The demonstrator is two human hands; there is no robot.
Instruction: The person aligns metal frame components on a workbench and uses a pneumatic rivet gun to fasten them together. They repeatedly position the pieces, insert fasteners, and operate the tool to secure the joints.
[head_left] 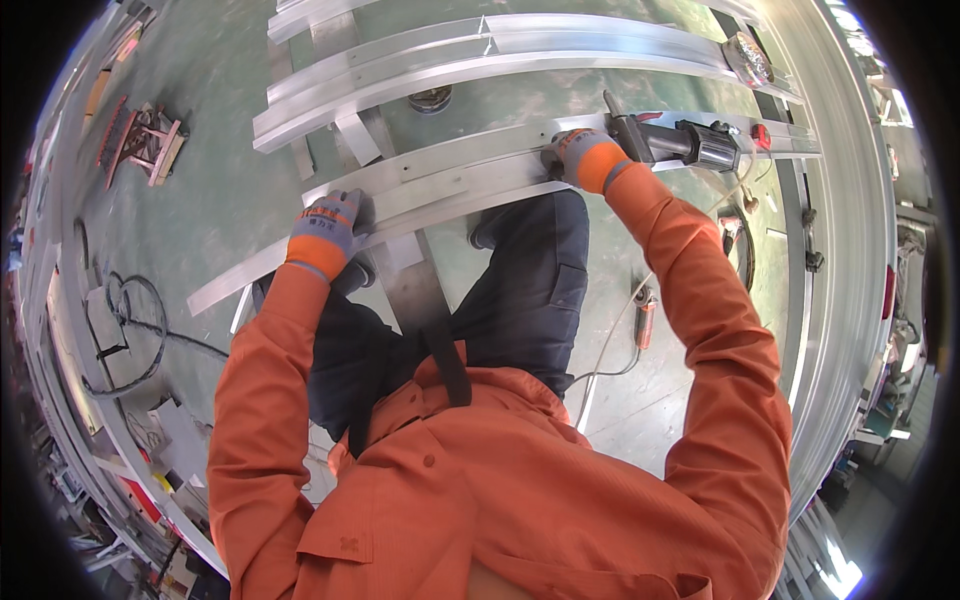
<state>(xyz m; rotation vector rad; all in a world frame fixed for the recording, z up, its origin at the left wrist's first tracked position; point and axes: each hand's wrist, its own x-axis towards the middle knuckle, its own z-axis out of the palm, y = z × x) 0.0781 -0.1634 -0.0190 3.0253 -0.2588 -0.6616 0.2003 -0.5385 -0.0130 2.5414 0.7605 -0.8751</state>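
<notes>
Both my hands wear grey and orange work gloves. My left hand [325,232] is closed over the left part of a long silvery metal profile [440,185], which lies crosswise in front of my legs. Further right along the same profile, my right hand [588,160] is closed on its edge, fingertips partly hidden. A grey and black power tool [675,143] lies just to the right of that hand, on the metal and not gripped. Beneath the profile, a flat metal bar [415,285] runs back between my legs.
More metal profiles [500,60] lie across the far side, with a shiny round roll [748,60] at their right end. A red-orange corded tool [645,318] rests on the floor at right. Black cable [150,325] coils at left. A reddish metal stand [140,145] is far left.
</notes>
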